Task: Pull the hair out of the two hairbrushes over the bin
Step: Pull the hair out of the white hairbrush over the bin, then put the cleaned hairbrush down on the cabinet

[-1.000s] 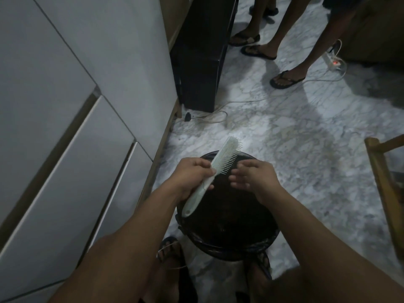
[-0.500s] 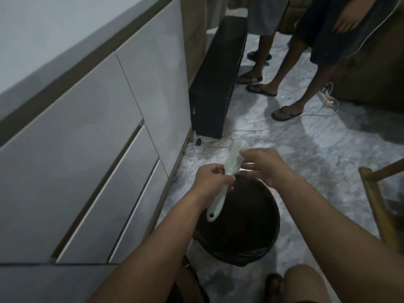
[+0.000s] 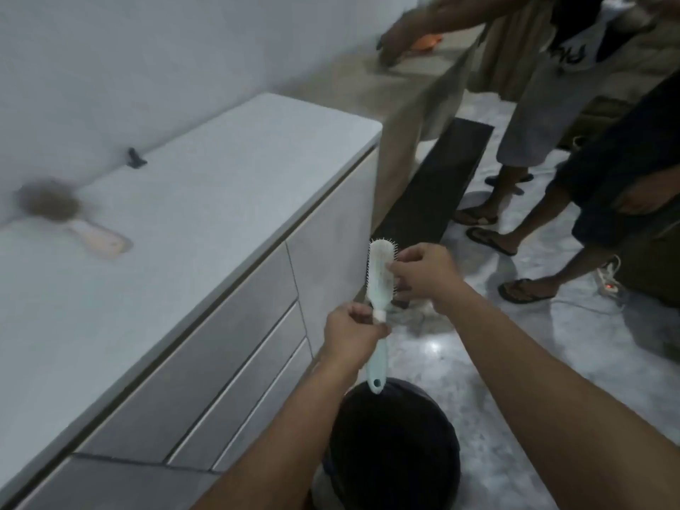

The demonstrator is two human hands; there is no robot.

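Observation:
My left hand [image 3: 351, 334] grips the pale green hairbrush [image 3: 379, 285] by the upper part of its handle and holds it upright, its back facing me. My right hand [image 3: 423, 276] rests on the right side of the brush head, fingertips pinched at the bristles. The handle's end hangs just above the black bin [image 3: 395, 447], which stands on the floor below my arms. A second hairbrush [image 3: 62, 215], round with a pinkish handle and a mat of hair on it, lies blurred on the cabinet top at the left.
A white drawer cabinet [image 3: 220, 200] fills the left. A small dark object [image 3: 136, 158] sits on it by the wall. Two people in sandals [image 3: 515, 222] stand on the marble floor at the right. A power strip with cable [image 3: 609, 285] lies near them.
The view has tilted upward, bringing the cabinet top and the second brush into sight. Both hands have lifted the green brush up away from the bin, and it now stands upright.

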